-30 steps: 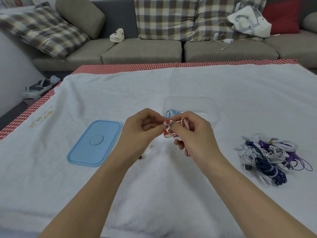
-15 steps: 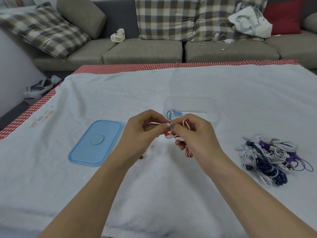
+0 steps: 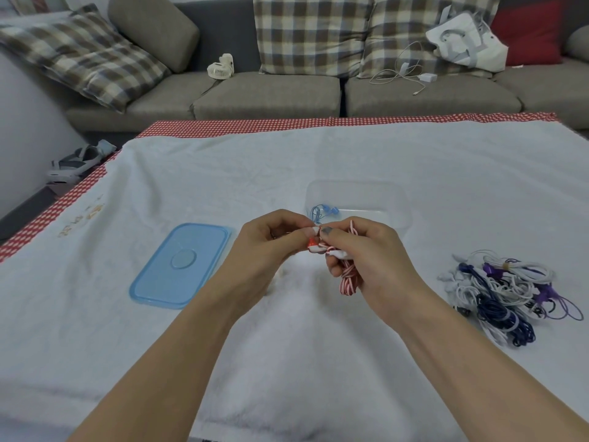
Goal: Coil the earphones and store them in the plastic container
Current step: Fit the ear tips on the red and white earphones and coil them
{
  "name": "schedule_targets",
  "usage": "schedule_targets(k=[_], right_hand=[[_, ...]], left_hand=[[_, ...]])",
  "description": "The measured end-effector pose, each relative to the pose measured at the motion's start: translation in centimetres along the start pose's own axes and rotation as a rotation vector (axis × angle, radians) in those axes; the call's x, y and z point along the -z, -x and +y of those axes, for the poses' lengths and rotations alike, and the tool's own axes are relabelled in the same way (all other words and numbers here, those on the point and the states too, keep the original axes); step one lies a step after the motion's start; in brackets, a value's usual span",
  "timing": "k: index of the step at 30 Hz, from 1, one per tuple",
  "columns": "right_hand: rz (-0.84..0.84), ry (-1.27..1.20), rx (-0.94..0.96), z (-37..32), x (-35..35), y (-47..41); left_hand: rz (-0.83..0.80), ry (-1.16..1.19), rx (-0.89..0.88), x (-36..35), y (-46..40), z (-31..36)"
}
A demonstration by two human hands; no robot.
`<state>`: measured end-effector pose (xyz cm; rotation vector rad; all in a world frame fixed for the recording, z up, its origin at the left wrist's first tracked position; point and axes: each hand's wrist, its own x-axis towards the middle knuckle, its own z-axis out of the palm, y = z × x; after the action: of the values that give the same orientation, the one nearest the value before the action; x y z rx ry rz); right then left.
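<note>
Both hands work just above the white-towelled bench [image 3: 223, 362], near its middle. The right hand [image 3: 366, 263] has its grip clenched round a bundled red-and-white striped earphone cord [image 3: 348, 279], loops hanging below its fingers. The left hand [image 3: 271, 247] pinches the cord's red-and-white earbud end [image 3: 314, 242] against the right thumb.

The clear plastic container [image 3: 398, 199] sits just beyond the hands at twelve o'clock, with a coiled blue earphone set [image 3: 322, 210] already inside. Its blue rectangular lid [image 3: 181, 266] lies at nine o'clock; a tangled pile of white, navy and purple earphones [image 3: 503, 291] waits at three o'clock.

To finish this coil well, I would keep the loops pinched firmly, wrap the free end snugly around them and tuck it in, so the bundle should hold its shape when dropped into the container.
</note>
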<state>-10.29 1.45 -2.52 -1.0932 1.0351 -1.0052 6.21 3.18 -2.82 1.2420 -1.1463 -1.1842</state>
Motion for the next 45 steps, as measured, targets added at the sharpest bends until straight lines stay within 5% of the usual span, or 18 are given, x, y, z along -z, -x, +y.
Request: schedule_targets(k=[9,16,23,30,45], right_hand=[[-0.006,-0.062,-0.023,0.2,-0.3,0.2],[0.023,-0.065,-0.033,0.5,-0.3,-0.1],[0.023,-0.168,-0.048,0.4,-0.6,0.0],[0.006,-0.196,-0.053,0.6,-0.9,0.0],[-0.028,-0.058,0.033,0.2,-0.4,0.7]], left_hand=[[-0.050,0.277,0.199,-0.8,0.0,0.4],[-0.022,0.337,0.197,-1.4,0.3,0.5],[0.179,-0.172,-0.205,-1.9,1.1,0.0],[0.207,-0.325,-0.299,-1.8,1.0,-1.0],[0.069,-0.162,-0.218,-1.3,0.7,-0.3]])
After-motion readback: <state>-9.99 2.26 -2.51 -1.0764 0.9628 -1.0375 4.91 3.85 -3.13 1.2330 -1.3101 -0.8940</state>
